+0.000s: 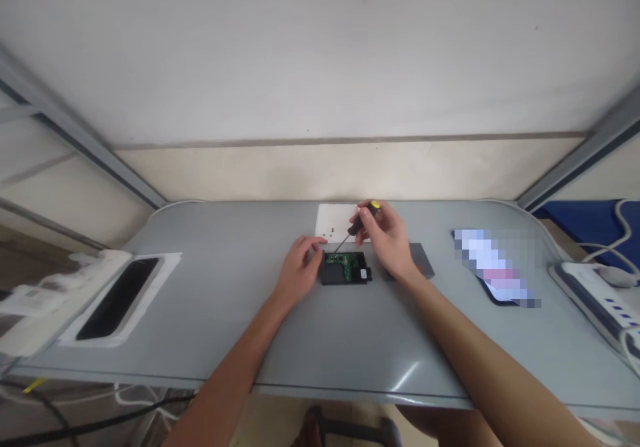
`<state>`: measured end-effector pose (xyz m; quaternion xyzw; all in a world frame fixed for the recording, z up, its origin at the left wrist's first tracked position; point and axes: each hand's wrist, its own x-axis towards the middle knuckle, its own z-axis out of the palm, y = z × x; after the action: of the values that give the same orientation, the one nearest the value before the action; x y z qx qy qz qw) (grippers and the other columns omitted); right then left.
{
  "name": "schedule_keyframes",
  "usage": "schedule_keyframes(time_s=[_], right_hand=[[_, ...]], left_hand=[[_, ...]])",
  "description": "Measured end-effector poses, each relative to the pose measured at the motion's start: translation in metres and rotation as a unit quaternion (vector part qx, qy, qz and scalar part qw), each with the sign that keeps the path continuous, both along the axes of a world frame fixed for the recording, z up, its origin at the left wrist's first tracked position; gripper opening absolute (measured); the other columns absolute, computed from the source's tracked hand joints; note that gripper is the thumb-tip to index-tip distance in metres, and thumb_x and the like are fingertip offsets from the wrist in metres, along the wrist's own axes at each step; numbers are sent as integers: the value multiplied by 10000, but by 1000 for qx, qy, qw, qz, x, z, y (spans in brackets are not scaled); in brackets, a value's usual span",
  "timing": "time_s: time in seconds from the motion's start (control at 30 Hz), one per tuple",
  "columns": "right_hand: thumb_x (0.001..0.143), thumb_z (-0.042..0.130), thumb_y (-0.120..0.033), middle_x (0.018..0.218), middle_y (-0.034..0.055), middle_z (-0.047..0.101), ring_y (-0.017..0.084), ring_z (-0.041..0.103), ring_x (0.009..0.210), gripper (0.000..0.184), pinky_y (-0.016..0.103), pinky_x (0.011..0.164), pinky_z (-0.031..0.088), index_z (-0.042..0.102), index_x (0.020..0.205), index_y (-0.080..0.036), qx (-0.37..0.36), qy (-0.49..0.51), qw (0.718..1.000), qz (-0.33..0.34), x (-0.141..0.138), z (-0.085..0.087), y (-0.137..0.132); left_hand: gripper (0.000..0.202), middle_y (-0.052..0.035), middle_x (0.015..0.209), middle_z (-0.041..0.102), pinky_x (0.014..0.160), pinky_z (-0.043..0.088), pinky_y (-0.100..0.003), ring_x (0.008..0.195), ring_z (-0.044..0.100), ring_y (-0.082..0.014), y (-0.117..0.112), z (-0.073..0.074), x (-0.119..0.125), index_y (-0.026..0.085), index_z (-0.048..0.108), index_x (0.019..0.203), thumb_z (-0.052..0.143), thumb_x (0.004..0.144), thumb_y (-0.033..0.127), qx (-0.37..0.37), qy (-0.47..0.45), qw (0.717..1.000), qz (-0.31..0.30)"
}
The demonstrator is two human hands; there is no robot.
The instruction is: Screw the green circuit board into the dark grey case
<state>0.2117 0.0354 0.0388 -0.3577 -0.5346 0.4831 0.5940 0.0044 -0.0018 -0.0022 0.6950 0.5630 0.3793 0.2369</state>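
Note:
A screwdriver with a black handle and yellow end is gripped in my right hand. Its thin shaft slants down to the left, the tip at a green circuit board. The board sits inside an open black device casing, flat on the table. My left hand holds the casing's left edge, thumb at the side and a finger along the top corner. Several tiny dark screws lie on a white sheet behind the casing. Partly under my right hand is a flat dark grey panel.
A phone with a lit, blurred screen lies at right, near a white power strip with cables. At left, a dark-screened phone rests on white paper beside another power strip. A wall borders the grey table behind.

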Motion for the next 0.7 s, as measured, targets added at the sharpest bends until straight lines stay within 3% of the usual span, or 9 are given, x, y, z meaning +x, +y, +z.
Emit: schedule_keyframes(time_s=[0.27,0.7], right_hand=[[931,669,-530,887,23,690,89,602,542,342,266,528,524,635,1072,-220,-1,-17,1000,4,0,-5,0],[922,675,-542,869,18,700,92,608,562,359,264,547,526,633,1080,-222,-3,-27,1000,7,-3,-5,-2]], left_hand=[[227,-31,1090,761,940,505,-383,991,686,-214,1,-1,4,236,697,1079,484,1001,225,-5,68,997,-39],[261,-19,1049,765,969,476,-404,1010,681,-218,0,1,6,240,699,987,442,1018,204,9,99,994,-44]])
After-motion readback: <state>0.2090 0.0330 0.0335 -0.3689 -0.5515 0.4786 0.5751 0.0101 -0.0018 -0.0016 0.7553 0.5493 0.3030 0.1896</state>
